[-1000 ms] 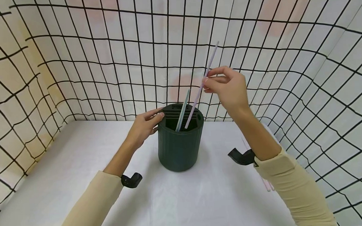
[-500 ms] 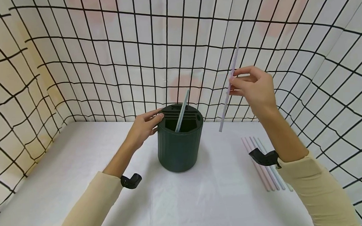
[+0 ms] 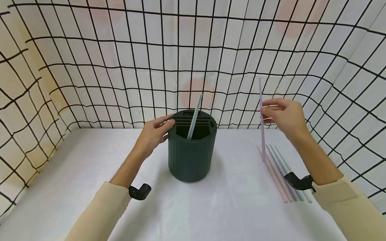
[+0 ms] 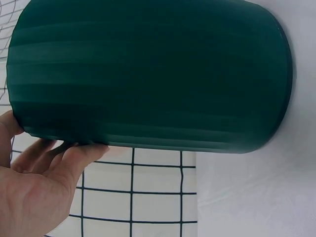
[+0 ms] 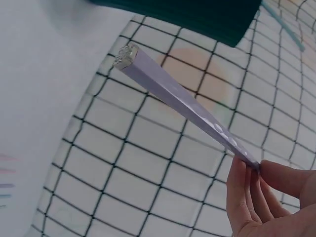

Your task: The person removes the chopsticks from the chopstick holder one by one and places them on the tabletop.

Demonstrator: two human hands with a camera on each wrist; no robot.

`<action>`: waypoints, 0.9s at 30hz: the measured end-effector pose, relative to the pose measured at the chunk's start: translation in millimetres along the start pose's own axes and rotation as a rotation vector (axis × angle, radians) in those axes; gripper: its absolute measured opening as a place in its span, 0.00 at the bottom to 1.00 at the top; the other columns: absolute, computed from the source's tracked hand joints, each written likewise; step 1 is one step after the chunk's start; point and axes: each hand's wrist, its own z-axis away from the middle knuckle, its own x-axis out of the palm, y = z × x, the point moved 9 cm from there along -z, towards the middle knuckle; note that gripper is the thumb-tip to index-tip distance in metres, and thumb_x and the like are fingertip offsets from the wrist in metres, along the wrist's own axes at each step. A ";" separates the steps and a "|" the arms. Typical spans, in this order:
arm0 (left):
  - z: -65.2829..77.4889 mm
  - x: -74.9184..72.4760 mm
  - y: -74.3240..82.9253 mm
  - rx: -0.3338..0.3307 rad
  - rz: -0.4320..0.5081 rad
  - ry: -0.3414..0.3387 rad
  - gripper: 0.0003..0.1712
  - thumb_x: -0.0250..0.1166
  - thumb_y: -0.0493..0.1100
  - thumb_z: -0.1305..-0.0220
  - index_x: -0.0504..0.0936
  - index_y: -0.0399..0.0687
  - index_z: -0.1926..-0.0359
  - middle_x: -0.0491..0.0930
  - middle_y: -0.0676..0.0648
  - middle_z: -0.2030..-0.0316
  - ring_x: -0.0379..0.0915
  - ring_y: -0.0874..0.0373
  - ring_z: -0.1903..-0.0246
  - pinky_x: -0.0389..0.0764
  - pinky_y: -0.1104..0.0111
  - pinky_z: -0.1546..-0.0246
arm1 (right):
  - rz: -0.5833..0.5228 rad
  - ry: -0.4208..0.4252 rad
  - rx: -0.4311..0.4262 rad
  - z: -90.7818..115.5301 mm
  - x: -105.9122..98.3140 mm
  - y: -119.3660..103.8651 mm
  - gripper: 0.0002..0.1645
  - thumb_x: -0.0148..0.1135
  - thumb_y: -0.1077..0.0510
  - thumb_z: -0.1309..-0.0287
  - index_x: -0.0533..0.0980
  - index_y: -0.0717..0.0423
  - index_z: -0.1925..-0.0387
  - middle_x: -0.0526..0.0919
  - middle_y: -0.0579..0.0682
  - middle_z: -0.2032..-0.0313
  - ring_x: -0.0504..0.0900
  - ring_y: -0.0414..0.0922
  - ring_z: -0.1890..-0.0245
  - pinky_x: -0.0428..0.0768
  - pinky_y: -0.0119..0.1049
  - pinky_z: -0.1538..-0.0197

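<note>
Right hand point(image 3: 285, 117) first: thumb and fingertips pinch a lilac stick point(image 5: 177, 98) near its middle, close to vertical, raised above the table's right side! Left hand point(image 3: 153, 135), fingers loosely extended, rests against the holder's upper left side, thumb at the rim. Nearest us, beige sleeves point(image 3: 93, 218) and a black wrist piece point(image 3: 140, 192) on each arm. Over on the right, a row of pale sticks point(image 3: 281, 182), pink through green, lies on the white table point(image 3: 190, 214). Centre stage, the dark green holder point(image 3: 189, 160) stands upright, bluish sticks point(image 3: 195, 116) leaning inside its front compartment. Behind everything runs black wire mesh point(image 3: 161, 14), then pale cloth point(image 3: 172, 60) with blurred pinkish patches.
</note>
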 end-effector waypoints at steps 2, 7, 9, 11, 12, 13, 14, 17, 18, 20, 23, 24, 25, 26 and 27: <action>0.1 0.2 0.5 0.000 0.002 0.001 0.28 0.62 0.56 0.27 0.74 0.60 0.29 0.74 0.44 0.33 0.75 0.51 0.35 0.76 0.54 0.34 | 0.025 -0.008 0.015 0.0 -1.8 13.5 0.23 0.65 0.54 0.31 0.78 0.64 0.42 0.86 0.30 0.71 0.89 0.37 0.69 0.88 0.28 0.60; 0.8 -0.1 2.4 0.002 0.004 0.005 0.28 0.62 0.55 0.26 0.74 0.60 0.29 0.74 0.44 0.33 0.75 0.51 0.35 0.76 0.54 0.34 | 0.097 -0.034 0.050 -0.4 -4.6 51.0 0.22 0.64 0.55 0.30 0.78 0.66 0.43 0.87 0.34 0.70 0.88 0.36 0.69 0.89 0.32 0.61; 1.4 -0.2 2.8 0.003 0.001 0.006 0.28 0.62 0.55 0.26 0.74 0.60 0.29 0.74 0.44 0.33 0.75 0.51 0.35 0.76 0.55 0.34 | 0.141 -0.053 0.069 0.9 -4.5 68.3 0.21 0.63 0.55 0.30 0.79 0.65 0.43 0.88 0.38 0.68 0.88 0.37 0.69 0.89 0.32 0.61; 2.0 0.0 2.9 0.004 -0.003 0.004 0.28 0.62 0.55 0.26 0.74 0.59 0.29 0.74 0.44 0.33 0.75 0.51 0.36 0.77 0.55 0.34 | 0.173 -0.079 0.093 3.3 -3.3 86.3 0.21 0.64 0.55 0.30 0.79 0.65 0.44 0.90 0.44 0.66 0.88 0.36 0.69 0.89 0.33 0.61; 2.2 0.1 2.7 0.004 -0.002 0.004 0.28 0.62 0.55 0.26 0.74 0.59 0.29 0.74 0.44 0.33 0.75 0.51 0.35 0.77 0.55 0.34 | 0.185 -0.090 0.104 4.5 -2.5 95.1 0.21 0.64 0.55 0.31 0.79 0.65 0.43 0.90 0.48 0.64 0.88 0.35 0.69 0.89 0.33 0.61; 2.5 0.0 2.7 0.005 -0.005 0.005 0.28 0.62 0.54 0.26 0.74 0.59 0.29 0.74 0.44 0.33 0.75 0.51 0.36 0.77 0.55 0.35 | 0.188 -0.103 0.117 6.0 -1.3 103.5 0.22 0.64 0.55 0.31 0.79 0.66 0.43 0.90 0.51 0.62 0.87 0.35 0.69 0.89 0.33 0.62; 2.7 0.0 2.4 0.006 -0.005 0.005 0.28 0.62 0.54 0.26 0.74 0.59 0.29 0.74 0.44 0.33 0.75 0.51 0.36 0.77 0.55 0.35 | 0.190 -0.111 0.127 7.7 -0.6 111.8 0.22 0.64 0.55 0.31 0.79 0.66 0.42 0.90 0.55 0.60 0.87 0.34 0.69 0.89 0.32 0.62; 3.0 0.2 1.6 0.008 -0.002 0.003 0.28 0.62 0.54 0.26 0.74 0.59 0.29 0.75 0.44 0.33 0.75 0.51 0.36 0.77 0.55 0.35 | 0.171 -0.128 0.156 12.3 1.3 133.7 0.24 0.63 0.57 0.31 0.77 0.70 0.41 0.89 0.60 0.57 0.86 0.34 0.69 0.89 0.32 0.62; 3.2 0.2 1.3 0.009 -0.001 0.003 0.28 0.62 0.55 0.26 0.73 0.59 0.29 0.75 0.44 0.33 0.75 0.51 0.35 0.77 0.55 0.35 | 0.168 -0.133 0.163 13.8 1.8 139.7 0.24 0.63 0.57 0.31 0.77 0.71 0.41 0.89 0.60 0.57 0.86 0.34 0.69 0.89 0.31 0.63; 3.3 0.2 1.1 0.010 0.001 0.002 0.28 0.62 0.55 0.26 0.73 0.60 0.28 0.75 0.44 0.33 0.75 0.51 0.35 0.77 0.54 0.35 | 0.152 -0.143 0.178 15.9 2.9 150.6 0.24 0.63 0.59 0.31 0.77 0.72 0.42 0.89 0.57 0.59 0.86 0.35 0.69 0.89 0.31 0.63; 3.3 0.0 1.1 0.010 -0.002 0.003 0.28 0.62 0.55 0.26 0.73 0.60 0.28 0.74 0.44 0.33 0.75 0.51 0.35 0.76 0.54 0.34 | 0.116 -0.160 0.204 17.6 6.3 164.2 0.24 0.63 0.61 0.32 0.76 0.75 0.42 0.89 0.54 0.62 0.87 0.37 0.69 0.89 0.32 0.63; 3.2 0.0 1.1 0.009 -0.004 0.004 0.28 0.62 0.55 0.26 0.73 0.59 0.28 0.74 0.44 0.33 0.75 0.51 0.35 0.76 0.54 0.34 | 0.110 -0.169 0.218 18.3 7.9 168.5 0.24 0.64 0.61 0.33 0.76 0.75 0.42 0.89 0.52 0.62 0.87 0.37 0.69 0.89 0.32 0.63; 2.8 0.1 1.2 0.009 -0.004 0.004 0.28 0.62 0.55 0.26 0.73 0.59 0.28 0.74 0.44 0.33 0.75 0.51 0.35 0.76 0.54 0.34 | 0.106 -0.176 0.231 18.8 9.5 173.0 0.25 0.64 0.61 0.33 0.76 0.75 0.42 0.89 0.52 0.62 0.87 0.38 0.68 0.89 0.33 0.63; 2.6 0.2 1.4 0.009 -0.006 0.004 0.28 0.62 0.55 0.26 0.73 0.59 0.28 0.74 0.44 0.33 0.75 0.51 0.35 0.76 0.54 0.34 | 0.106 -0.182 0.243 19.5 11.3 177.0 0.25 0.65 0.61 0.33 0.76 0.75 0.41 0.89 0.53 0.62 0.87 0.39 0.68 0.89 0.33 0.63; 2.1 0.4 1.7 0.011 -0.006 0.004 0.28 0.62 0.55 0.26 0.73 0.59 0.29 0.74 0.44 0.33 0.75 0.51 0.35 0.76 0.54 0.34 | 0.107 -0.187 0.254 20.1 13.1 181.1 0.25 0.65 0.61 0.34 0.76 0.75 0.41 0.89 0.52 0.62 0.87 0.41 0.67 0.89 0.34 0.63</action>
